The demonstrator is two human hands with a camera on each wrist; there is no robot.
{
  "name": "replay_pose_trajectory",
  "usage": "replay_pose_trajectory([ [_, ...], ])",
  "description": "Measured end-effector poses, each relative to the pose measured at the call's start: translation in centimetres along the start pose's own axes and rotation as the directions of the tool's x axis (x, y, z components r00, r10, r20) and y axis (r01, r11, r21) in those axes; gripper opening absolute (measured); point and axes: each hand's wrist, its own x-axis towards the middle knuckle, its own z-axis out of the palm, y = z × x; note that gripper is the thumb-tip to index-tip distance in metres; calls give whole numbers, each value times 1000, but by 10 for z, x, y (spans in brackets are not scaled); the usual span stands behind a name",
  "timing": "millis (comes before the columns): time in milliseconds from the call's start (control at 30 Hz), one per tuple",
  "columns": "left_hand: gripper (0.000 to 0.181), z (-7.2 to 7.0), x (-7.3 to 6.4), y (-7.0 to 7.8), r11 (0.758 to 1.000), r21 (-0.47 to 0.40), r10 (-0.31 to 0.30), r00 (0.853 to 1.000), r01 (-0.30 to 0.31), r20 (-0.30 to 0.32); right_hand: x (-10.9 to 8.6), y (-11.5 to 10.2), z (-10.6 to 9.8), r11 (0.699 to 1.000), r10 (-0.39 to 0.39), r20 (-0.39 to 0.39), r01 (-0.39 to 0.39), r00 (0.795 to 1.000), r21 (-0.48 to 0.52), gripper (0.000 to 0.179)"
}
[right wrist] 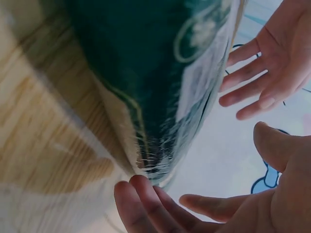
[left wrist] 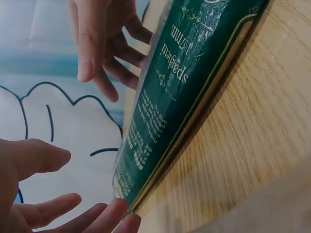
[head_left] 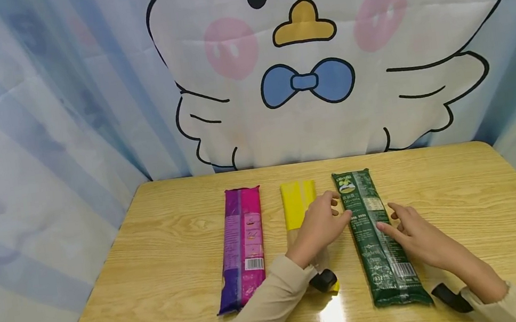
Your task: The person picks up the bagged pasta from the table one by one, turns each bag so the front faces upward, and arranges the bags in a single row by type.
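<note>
A green spaghetti pack [head_left: 378,243] lies flat on the table, its printed back with a barcode facing up. At its upper left edge is my left hand [head_left: 320,224], fingers loosely bent, thumb pointing at the pack. My right hand [head_left: 419,235] is along the right edge, with its thumb over the pack's face. Neither hand grips it. In the left wrist view, the left fingertips [left wrist: 114,213] are right at the end of the green pack [left wrist: 180,82]. The right wrist view has the right fingertips [right wrist: 141,187] close by the pack's edge.
To the left lies a purple and pink pack [head_left: 248,237]. Between it and the green one is a yellow pack [head_left: 298,199], partly hidden by my left hand and sleeve. The wooden table [head_left: 154,259] ends at a curtain [head_left: 312,133] with a cartoon bird.
</note>
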Motion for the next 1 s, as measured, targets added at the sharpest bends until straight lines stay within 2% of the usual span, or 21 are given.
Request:
replay_pose_trajectory([
  [100, 45, 4, 4, -1, 999, -33, -17, 1000, 17, -4, 1, 2, 0, 1000, 10, 21, -11, 1000, 10, 81],
  [300, 43, 10, 10, -3, 998, -43, -48, 999, 47, -11, 1, 5, -1, 999, 17, 47, -19, 999, 33, 83],
  [533, 42, 17, 18, -7, 997, -16, -71, 997, 71, -9, -1, 9, -2, 999, 14, 62, -17, 998, 49, 89],
  [767, 43, 22, 22, -7, 994, -19, -104, 994, 105, 32, -4, 13, -3, 998, -5, 72, 1, 997, 56, 96],
  [1000, 45, 29, 26, -7, 988, -56, -143, 989, 144, 28, -5, 15, -5, 996, 44, 100, -51, 994, 75, 93],
])
